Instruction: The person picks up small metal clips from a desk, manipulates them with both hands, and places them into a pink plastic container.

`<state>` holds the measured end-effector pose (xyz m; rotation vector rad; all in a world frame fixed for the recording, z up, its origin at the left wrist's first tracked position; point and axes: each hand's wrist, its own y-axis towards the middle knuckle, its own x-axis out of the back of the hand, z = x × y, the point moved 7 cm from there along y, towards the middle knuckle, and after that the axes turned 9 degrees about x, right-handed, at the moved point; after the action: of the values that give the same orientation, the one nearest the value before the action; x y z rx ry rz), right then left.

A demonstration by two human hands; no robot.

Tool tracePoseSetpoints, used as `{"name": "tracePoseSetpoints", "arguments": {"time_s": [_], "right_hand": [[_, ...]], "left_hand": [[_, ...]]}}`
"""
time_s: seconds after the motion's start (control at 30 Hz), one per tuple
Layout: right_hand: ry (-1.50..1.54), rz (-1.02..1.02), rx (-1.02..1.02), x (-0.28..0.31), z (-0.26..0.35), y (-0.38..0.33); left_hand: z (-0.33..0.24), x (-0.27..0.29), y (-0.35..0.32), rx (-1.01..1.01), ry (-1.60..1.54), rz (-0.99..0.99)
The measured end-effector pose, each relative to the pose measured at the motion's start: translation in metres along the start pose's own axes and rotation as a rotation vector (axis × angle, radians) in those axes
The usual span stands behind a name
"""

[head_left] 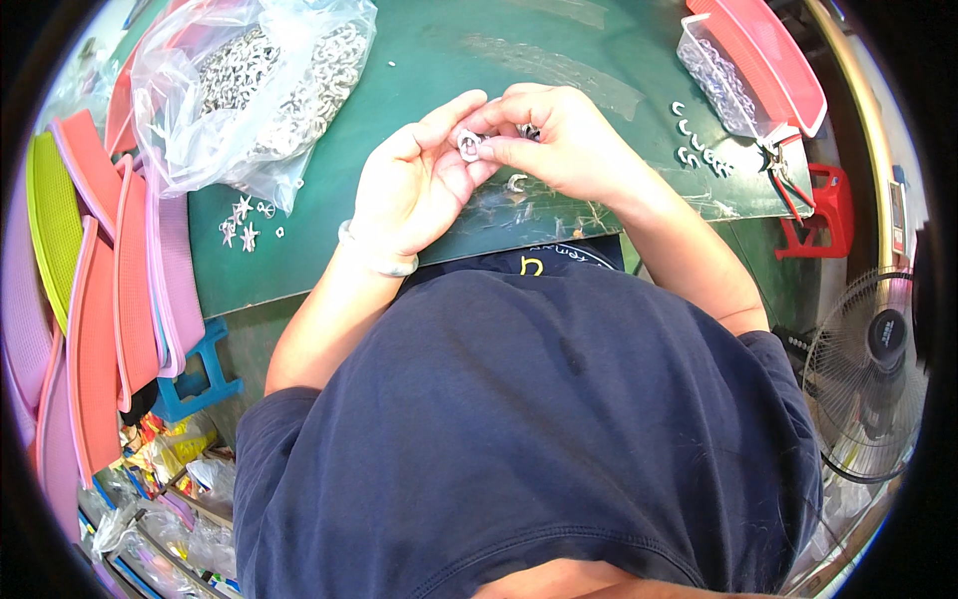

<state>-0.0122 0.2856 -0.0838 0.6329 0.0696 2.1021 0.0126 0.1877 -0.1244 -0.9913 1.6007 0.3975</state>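
Above the green table, my left hand [411, 185] is turned palm up, its fingertips pinching a small silvery ring-shaped part [469, 146]. My right hand [577, 140] meets it from the other side, with thumb and finger on the same part. Something small and dark-and-silver [529, 131] shows beneath the curled right fingers; its kind is unclear. A small crescent-shaped metal piece [516, 183] lies on the table just under the right hand. More crescent pieces [689, 157] are scattered to the right. Several star-shaped pieces [244, 235] rest at the left.
A clear plastic bag [165, 125] full of small metal parts stands at the back left. At the right are a clear box [689, 48], a pink basket [798, 70] and red-handled pliers [788, 190]. Coloured baskets [95, 349], stools and a fan [878, 374] flank the table.
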Motion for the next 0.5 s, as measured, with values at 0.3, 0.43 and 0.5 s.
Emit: {"name": "tracePoseSetpoints", "arguments": {"time_s": [0.3, 0.43, 0.5], "right_hand": [[0.072, 0.024, -0.041, -0.027, 0.002, 0.008], [0.171, 0.061, -0.102, -0.038, -0.002, 0.01], [0.162, 0.054, -0.092, -0.041, -0.001, 0.011]], "left_hand": [[-0.006, 0.015, -0.014, -0.077, 0.011, -0.045], [-0.01, 0.02, -0.023, -0.095, 0.022, 0.043], [-0.012, 0.022, -0.026, -0.101, 0.016, 0.091]]}}
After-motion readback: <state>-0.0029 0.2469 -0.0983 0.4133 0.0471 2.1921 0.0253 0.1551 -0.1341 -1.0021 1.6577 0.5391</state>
